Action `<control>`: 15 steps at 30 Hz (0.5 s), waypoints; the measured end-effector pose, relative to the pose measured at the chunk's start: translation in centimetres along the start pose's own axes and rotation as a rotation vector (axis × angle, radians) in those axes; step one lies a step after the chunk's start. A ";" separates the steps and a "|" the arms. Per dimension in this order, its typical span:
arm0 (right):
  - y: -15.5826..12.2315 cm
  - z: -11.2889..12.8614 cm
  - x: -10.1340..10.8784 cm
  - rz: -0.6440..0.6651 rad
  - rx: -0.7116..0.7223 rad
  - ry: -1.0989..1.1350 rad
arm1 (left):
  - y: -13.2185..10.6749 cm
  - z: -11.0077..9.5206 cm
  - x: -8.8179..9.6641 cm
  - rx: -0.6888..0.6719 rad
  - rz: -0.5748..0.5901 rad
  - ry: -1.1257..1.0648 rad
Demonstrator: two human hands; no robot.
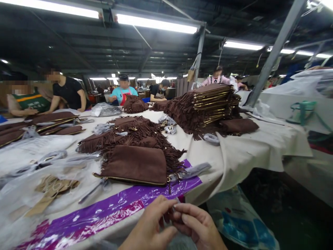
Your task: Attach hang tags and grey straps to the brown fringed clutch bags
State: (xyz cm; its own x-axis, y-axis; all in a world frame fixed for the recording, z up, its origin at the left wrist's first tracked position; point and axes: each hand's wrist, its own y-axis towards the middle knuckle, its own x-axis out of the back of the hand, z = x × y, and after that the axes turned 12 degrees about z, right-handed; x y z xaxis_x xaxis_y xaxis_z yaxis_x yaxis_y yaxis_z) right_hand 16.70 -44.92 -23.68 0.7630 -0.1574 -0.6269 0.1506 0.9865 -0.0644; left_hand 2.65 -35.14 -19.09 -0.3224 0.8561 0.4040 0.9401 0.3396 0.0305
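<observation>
My left hand (153,224) and my right hand (196,225) meet at the table's front edge, fingertips pinched together. Whatever they pinch is too small and too covered by the fingers to name. Just beyond them a flat brown zip bag (135,165) lies with its gold zipper toward me. Behind it is a heap of brown fringed bags (137,126). A strap in clear plastic wrap (194,171) lies to the bag's right. Shiny purple plastic film (114,205) runs along the table edge under the bag.
A tall stack of fringed bags with gold zippers (213,104) stands at the back right. Brown paper tags with strings (53,187) lie on plastic at the left. Several people work across the table. A plastic sack (241,222) is below the edge at right, near a metal post (277,52).
</observation>
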 end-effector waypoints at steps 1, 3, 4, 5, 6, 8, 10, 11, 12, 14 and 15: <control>0.0 0.0 -0.1 0.013 0.008 -0.013 | 0.2 0.1 -0.1 0.007 -0.007 -0.005; 0.0 -0.2 -0.3 0.038 0.039 -0.033 | 0.4 0.7 -0.3 0.037 -0.030 -0.072; -0.1 -0.3 -0.3 0.043 0.050 -0.039 | 0.5 1.2 -0.3 0.050 -0.047 -0.125; -0.1 -0.5 -0.3 0.043 0.051 -0.046 | 0.6 1.6 -0.4 0.059 -0.071 -0.181; -0.1 -0.7 -0.2 0.038 0.044 -0.057 | 0.6 2.2 -0.4 0.064 -0.091 -0.233; 0.0 -1.1 -0.1 0.036 0.017 -0.094 | 0.5 3.1 -0.4 0.065 -0.112 -0.307; 0.3 -1.7 0.0 0.059 0.012 -0.138 | 0.4 4.0 -0.5 0.055 -0.131 -0.340; 0.5 -1.9 0.1 0.078 0.017 -0.159 | 0.4 4.4 -0.6 0.049 -0.142 -0.344; 0.7 -2.2 0.3 0.096 0.022 -0.183 | 0.4 4.8 -0.7 0.042 -0.154 -0.350; 1.0 -2.5 0.6 0.122 0.014 -0.259 | 0.5 5.4 -0.8 0.033 -0.167 -0.385; 1.1 -2.6 0.8 0.136 0.001 -0.321 | 0.7 5.5 -0.8 0.034 -0.166 -0.418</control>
State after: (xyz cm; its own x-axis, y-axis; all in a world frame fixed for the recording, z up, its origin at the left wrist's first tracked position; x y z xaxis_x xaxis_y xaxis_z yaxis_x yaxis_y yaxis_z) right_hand 15.85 -43.79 -26.26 0.9348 -0.0313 -0.3537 0.0349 0.9994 0.0038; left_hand 2.91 -33.46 -24.46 -0.4922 0.8705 -0.0077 0.8699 0.4922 0.0310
